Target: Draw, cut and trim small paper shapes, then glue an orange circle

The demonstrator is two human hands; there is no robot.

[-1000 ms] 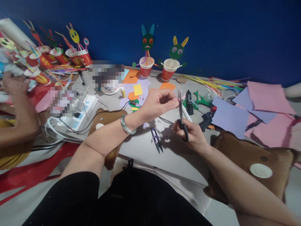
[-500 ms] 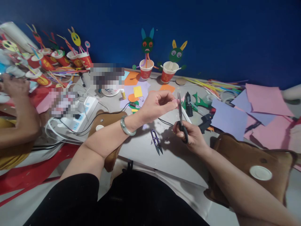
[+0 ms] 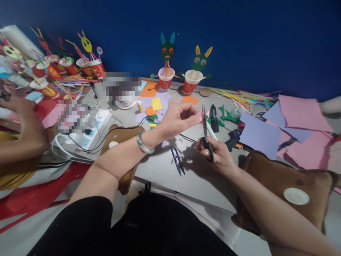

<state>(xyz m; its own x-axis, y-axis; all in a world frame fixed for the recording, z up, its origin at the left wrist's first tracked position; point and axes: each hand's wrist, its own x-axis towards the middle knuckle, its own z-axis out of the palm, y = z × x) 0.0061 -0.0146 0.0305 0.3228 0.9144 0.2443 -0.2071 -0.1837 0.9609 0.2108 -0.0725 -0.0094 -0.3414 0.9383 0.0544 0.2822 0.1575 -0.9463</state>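
Thumb and fingers of my left hand [image 3: 179, 121] pinch a small pink piece [image 3: 199, 117], mostly covered by the fingertips. My right hand [image 3: 217, 153] is closed round the black handles of a pair of scissors [image 3: 205, 128]. The scissor blades point up, right beside the pink piece, and look nearly closed. Below my hands, purple thread snips [image 3: 176, 158] lie on the grey table [image 3: 165, 177]. A black marker [image 3: 214, 119] and green paper scraps [image 3: 226, 113] lie just past the scissors.
Two red cups [image 3: 165, 82] with green paper heads stand at the back. Purple sheets [image 3: 259, 135] and pink sheets [image 3: 303, 113] lie right, above a brown cushion [image 3: 282, 188]. Left are a power strip [image 3: 98, 128], more decorated cups [image 3: 96, 67] and another person's arm [image 3: 29, 131].
The other person's hand at the left has shifted slightly. My hands, the scissors and the pink piece look almost unchanged.
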